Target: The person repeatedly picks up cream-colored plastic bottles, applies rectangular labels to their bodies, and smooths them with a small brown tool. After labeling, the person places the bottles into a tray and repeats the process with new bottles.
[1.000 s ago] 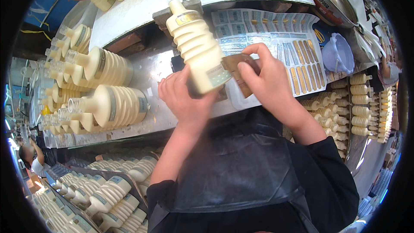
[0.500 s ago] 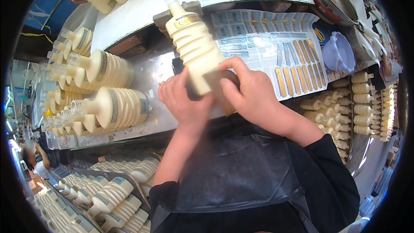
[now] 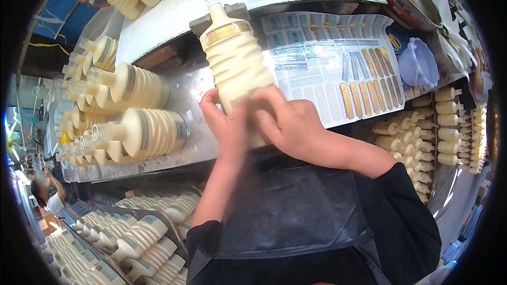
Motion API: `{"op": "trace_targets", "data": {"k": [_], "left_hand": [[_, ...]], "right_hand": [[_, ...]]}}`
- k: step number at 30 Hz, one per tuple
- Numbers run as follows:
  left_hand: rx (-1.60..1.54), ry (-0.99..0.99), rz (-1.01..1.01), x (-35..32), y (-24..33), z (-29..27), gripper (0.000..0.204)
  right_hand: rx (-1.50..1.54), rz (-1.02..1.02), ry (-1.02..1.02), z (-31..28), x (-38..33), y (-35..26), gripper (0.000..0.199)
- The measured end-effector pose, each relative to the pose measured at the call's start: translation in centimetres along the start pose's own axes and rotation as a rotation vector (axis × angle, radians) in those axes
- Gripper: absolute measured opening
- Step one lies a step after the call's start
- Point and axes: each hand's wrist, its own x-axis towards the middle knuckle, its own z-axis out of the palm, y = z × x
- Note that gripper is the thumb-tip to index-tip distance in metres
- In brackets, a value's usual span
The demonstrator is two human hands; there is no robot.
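A cream bottle (image 3: 232, 58) with wavy ribs, a clear glass neck and a gold label band lies in front of me, its neck in the notch of a dark block (image 3: 199, 24). My left hand (image 3: 224, 126) is closed around the bottle's lower left side, near the base. At the lower right end, my right hand (image 3: 296, 126) has thumb and index finger bent together against the bottle. Motion blur and the fingers hide what, if anything, is pinched there. The bottle's base is mostly covered by both hands.
Beside the bottle lies a sheet of gold and blue stickers (image 3: 322, 103), partly used. Several cream bottles (image 3: 142, 134) lie at the left, with more in crates (image 3: 140, 237) below and racks (image 3: 449, 121) at right. A lilac bucket (image 3: 418, 63) stands at the far right.
The bottle's base has swung slightly left, and its label band looks turned. A dark flat piece at my right fingers has gone out of sight. My left hand has shifted a little.
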Motion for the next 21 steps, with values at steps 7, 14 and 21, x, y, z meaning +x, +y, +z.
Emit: {"op": "trace_targets", "data": {"k": [7, 14, 21], "left_hand": [[-0.267, 0.009, -0.075, 0.1, -0.5, 0.1, 0.051], [-0.092, 0.0, -0.06, 0.3, -0.4, 0.2, 0.044], [-0.127, -0.047, -0.031, 3.6, -1.8, -1.6, 0.042]], "right_hand": [[0.067, 0.207, 0.13, -0.3, -0.5, 4.2, 0.026], [0.109, 0.064, 0.061, 0.2, -0.6, 1.8, 0.027], [0.149, 0.258, 0.168, 0.6, -1.2, 7.2, 0.028]]}}
